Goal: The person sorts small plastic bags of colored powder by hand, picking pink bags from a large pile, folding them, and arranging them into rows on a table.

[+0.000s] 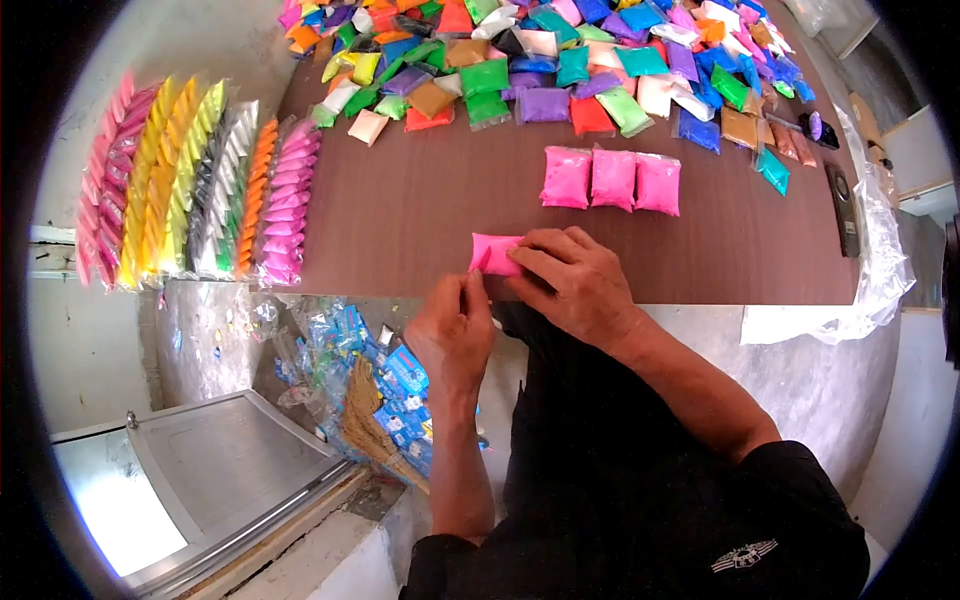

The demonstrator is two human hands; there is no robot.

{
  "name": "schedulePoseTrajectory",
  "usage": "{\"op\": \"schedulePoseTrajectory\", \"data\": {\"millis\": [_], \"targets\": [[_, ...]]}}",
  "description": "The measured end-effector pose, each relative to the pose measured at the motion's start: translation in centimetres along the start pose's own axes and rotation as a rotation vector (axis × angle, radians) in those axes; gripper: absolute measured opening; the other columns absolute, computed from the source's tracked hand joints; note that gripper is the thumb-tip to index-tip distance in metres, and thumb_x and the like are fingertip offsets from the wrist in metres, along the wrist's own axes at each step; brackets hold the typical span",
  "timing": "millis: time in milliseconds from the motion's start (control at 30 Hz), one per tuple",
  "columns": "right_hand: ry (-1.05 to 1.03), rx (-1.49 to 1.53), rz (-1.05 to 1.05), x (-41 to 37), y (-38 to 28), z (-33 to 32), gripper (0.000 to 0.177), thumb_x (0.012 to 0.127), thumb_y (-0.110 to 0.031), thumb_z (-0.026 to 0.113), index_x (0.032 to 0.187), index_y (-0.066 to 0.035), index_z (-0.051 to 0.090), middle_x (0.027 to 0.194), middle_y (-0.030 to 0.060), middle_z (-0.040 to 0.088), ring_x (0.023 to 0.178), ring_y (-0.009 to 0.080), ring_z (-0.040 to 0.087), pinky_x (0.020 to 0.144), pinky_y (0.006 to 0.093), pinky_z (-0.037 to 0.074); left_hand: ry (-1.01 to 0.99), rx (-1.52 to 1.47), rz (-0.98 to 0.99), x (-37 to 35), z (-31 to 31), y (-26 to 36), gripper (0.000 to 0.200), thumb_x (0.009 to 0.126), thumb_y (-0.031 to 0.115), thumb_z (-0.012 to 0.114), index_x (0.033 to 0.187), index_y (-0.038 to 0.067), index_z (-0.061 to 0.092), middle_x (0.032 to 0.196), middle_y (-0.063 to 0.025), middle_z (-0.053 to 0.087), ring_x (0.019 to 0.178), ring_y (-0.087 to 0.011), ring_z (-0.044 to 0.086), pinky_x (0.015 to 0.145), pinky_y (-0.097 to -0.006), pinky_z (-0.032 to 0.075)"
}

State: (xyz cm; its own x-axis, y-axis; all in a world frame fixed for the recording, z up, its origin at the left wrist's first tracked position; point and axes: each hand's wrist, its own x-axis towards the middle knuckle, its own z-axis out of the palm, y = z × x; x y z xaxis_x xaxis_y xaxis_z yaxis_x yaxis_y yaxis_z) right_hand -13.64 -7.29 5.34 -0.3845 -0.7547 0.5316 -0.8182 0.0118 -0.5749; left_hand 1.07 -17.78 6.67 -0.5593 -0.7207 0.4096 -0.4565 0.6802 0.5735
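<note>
A brown wooden table (pixel 420 200) fills the upper part of the view, with grey concrete below its near edge. At the far left, long strips of joined plastic packets (pixel 190 180) in pink, yellow, green, white, orange and again pink lie side by side. Each colour has its own strip, probably so that the colours stay sorted. On the floor below them there is a loose heap of blue printed wrappers (pixel 400 380) beside a straw broom (pixel 365 420). At the near table edge, the left hand (pixel 455 330) comes up from below. Its thumb and fingertips are closed together on the left end of a small pink powder-filled plastic packet (pixel 492 255), which rests on the table at the edge. The right hand (pixel 575 285) lies over the right part of this packet with the fingers bent and close together. It seems to press the packet down so that it stays steady while the other hand works on the end. Behind the hands, three similar pink packets (pixel 612 180) stand in a neat row, touching. Further back spreads an unsorted pile of many-coloured packets (pixel 560 60). At the right lie a dark flat device (pixel 845 210) and a clear plastic sheet (pixel 880 260) hanging over the table edge.
</note>
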Motion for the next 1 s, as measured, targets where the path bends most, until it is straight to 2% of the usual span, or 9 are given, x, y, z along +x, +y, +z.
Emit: {"op": "schedulePoseTrajectory", "data": {"millis": [267,400,467,833,933,1000], "targets": [[-0.001,-0.037,-0.017,-0.3,0.0,0.1,0.028,0.082,-0.019,0.077,0.107,-0.008,0.070,0.107,0.0060,0.066,0.089,0.0270,0.063,0.078,0.0369,0.055,0.062,0.230,0.068,0.1,0.3,-0.1,0.017,0.093,0.014,0.071,0.081,0.008,0.061,0.075,-0.0119,0.064,0.059,-0.0347,0.062,0.052,-0.0442,0.048],[-0.015,-0.020,-0.007,-0.3,0.3,0.1,0.028,0.083,-0.019,0.077,0.107,-0.008,0.070,0.107,0.0059,0.066,0.089,0.0268,0.063,0.078,0.0370,0.055,0.102,0.177,0.102,-1.0,0.6,0.9,0.018,0.093,0.014,0.072,0.080,0.008,0.061,0.075,-0.0116,0.063,0.059,-0.0342,0.063,0.052,-0.0439,0.049],[-0.003,-0.005,-0.002,-0.3,0.3,0.3,0.026,0.083,-0.019,0.076,0.106,-0.008,0.070,0.107,0.0057,0.066,0.089,0.0265,0.063,0.078,0.0370,0.055,0.006,0.128,0.100,-1.9,1.2,1.3,0.013,0.093,0.012,0.072,0.085,0.004,0.065,0.077,-0.0146,0.066,0.064,-0.0336,0.065,0.057,-0.0429,0.050],[-0.014,-0.001,0.011,-0.3,0.2,0.1,0.025,0.084,-0.019,0.076,0.106,-0.007,0.070,0.106,0.0056,0.067,0.088,0.0263,0.063,0.078,0.0370,0.055,0.062,0.199,0.061,-0.6,0.2,0.0,0.012,0.093,0.010,0.071,0.084,0.004,0.066,0.075,-0.0135,0.066,0.061,-0.0299,0.065,0.054,-0.0398,0.048],[-0.003,0.008,0.005,-0.4,0.4,0.2,0.025,0.083,-0.018,0.076,0.105,-0.007,0.070,0.107,0.0060,0.067,0.089,0.0263,0.063,0.078,0.0370,0.055,0.045,0.143,0.100,-1.2,0.5,1.2,0.011,0.093,0.009,0.072,0.085,0.004,0.066,0.075,-0.0136,0.066,0.061,-0.0301,0.065,0.054,-0.0402,0.048],[0.005,0.009,-0.007,-0.5,0.5,0.3,0.025,0.083,-0.017,0.076,0.105,-0.007,0.070,0.107,0.0061,0.067,0.089,0.0263,0.063,0.078,0.0370,0.055,-0.034,0.114,0.138,-1.6,1.1,1.8,0.010,0.092,0.009,0.072,0.086,0.004,0.067,0.076,-0.0136,0.066,0.061,-0.0298,0.066,0.054,-0.0401,0.049]]}}
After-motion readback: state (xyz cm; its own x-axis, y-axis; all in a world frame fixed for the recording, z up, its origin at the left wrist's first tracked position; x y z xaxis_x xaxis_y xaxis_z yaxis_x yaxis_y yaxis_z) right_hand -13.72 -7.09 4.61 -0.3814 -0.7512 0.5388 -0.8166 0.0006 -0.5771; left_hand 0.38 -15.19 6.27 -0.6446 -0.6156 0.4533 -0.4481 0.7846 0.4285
